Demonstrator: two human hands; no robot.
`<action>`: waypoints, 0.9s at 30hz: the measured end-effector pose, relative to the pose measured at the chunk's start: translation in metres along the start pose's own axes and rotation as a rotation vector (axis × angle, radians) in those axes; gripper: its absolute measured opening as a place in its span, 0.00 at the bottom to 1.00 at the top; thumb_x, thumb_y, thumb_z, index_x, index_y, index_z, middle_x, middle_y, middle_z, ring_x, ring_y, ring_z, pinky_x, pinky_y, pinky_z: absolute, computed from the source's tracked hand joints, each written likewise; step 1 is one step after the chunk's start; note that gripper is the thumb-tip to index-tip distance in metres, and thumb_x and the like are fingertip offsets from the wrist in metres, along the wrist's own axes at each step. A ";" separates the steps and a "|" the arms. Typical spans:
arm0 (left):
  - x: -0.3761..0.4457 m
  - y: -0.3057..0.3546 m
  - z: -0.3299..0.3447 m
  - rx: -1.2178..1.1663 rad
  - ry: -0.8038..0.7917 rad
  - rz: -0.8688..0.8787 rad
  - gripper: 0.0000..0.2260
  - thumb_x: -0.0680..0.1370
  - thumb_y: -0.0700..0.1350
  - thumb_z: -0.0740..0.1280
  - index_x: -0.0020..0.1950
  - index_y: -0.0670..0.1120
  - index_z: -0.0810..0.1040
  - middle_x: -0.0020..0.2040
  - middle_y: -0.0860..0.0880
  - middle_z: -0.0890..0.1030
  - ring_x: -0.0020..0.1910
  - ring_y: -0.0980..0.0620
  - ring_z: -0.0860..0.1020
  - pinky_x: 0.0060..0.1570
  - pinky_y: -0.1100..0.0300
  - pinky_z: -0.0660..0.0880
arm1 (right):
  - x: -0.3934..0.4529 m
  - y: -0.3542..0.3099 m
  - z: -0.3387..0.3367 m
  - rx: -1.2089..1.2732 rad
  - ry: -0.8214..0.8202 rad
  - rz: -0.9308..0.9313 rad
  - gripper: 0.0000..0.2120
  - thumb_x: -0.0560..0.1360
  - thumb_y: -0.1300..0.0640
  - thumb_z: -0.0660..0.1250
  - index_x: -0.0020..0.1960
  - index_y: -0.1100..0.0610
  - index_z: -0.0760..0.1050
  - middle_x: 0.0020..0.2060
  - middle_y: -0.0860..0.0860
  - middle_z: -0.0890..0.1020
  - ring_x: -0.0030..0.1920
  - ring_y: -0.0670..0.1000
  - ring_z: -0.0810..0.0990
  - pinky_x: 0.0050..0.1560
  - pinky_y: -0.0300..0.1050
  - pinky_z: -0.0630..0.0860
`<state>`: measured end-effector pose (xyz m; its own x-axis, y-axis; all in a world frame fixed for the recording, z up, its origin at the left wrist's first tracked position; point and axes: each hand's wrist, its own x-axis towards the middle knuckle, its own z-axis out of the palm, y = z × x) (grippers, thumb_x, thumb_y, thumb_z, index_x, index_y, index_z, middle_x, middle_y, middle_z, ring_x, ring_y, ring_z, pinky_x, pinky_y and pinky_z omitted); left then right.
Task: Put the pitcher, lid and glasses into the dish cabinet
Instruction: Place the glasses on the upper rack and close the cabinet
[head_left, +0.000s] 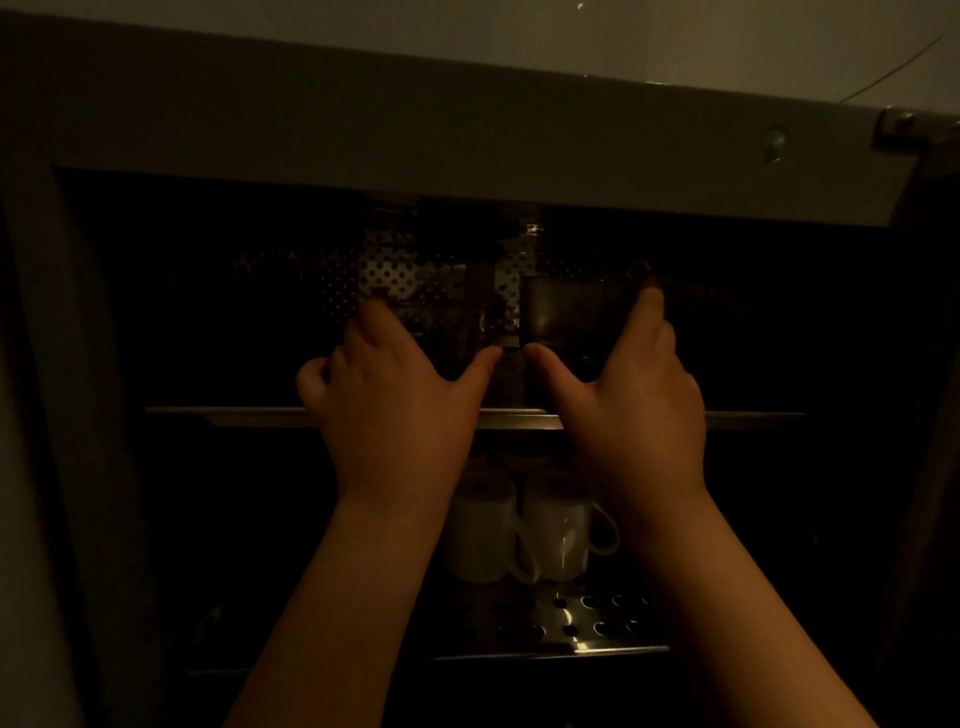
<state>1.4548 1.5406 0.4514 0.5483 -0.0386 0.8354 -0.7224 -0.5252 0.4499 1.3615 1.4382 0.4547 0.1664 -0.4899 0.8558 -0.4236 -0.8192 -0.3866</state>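
Observation:
Both my hands reach into the dark, open dish cabinet (467, 130) at its upper shelf (249, 415). My right hand (634, 384) grips a clear glass (571, 312), thumb on its left side and fingers round its right. My left hand (395, 389) curls round a second glass (457, 332), which is dim and hard to make out. The two glasses stand side by side just above the shelf's front edge. No pitcher or lid can be made out in the dark.
A perforated metal panel (395, 275) forms the back of the upper level. On the perforated lower shelf (587, 623) stand two white mugs (556, 525). The cabinet frame bounds the left side and the top. A hinge (909, 124) sits at the upper right.

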 end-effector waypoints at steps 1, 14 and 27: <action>0.000 0.000 0.000 -0.006 -0.012 0.002 0.36 0.68 0.65 0.68 0.62 0.38 0.67 0.56 0.40 0.77 0.54 0.40 0.76 0.58 0.46 0.64 | 0.000 0.000 0.000 -0.004 -0.014 0.001 0.47 0.68 0.32 0.61 0.75 0.59 0.49 0.66 0.59 0.70 0.61 0.60 0.73 0.58 0.57 0.70; -0.059 -0.011 -0.010 0.092 -0.101 0.317 0.29 0.76 0.57 0.52 0.73 0.42 0.61 0.75 0.41 0.60 0.73 0.44 0.59 0.70 0.44 0.53 | -0.063 0.005 0.001 -0.024 0.069 -0.223 0.23 0.75 0.50 0.60 0.68 0.56 0.66 0.66 0.54 0.67 0.66 0.52 0.65 0.64 0.52 0.68; -0.060 -0.006 -0.014 0.158 -0.189 0.325 0.27 0.76 0.54 0.56 0.70 0.40 0.67 0.71 0.43 0.68 0.70 0.45 0.66 0.70 0.40 0.55 | -0.062 0.009 0.001 -0.127 -0.014 -0.249 0.23 0.76 0.52 0.56 0.69 0.57 0.67 0.66 0.55 0.70 0.68 0.52 0.64 0.72 0.45 0.48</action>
<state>1.4207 1.5582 0.4033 0.3802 -0.3717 0.8469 -0.8053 -0.5834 0.1054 1.3483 1.4611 0.3982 0.2913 -0.2834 0.9137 -0.4766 -0.8711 -0.1182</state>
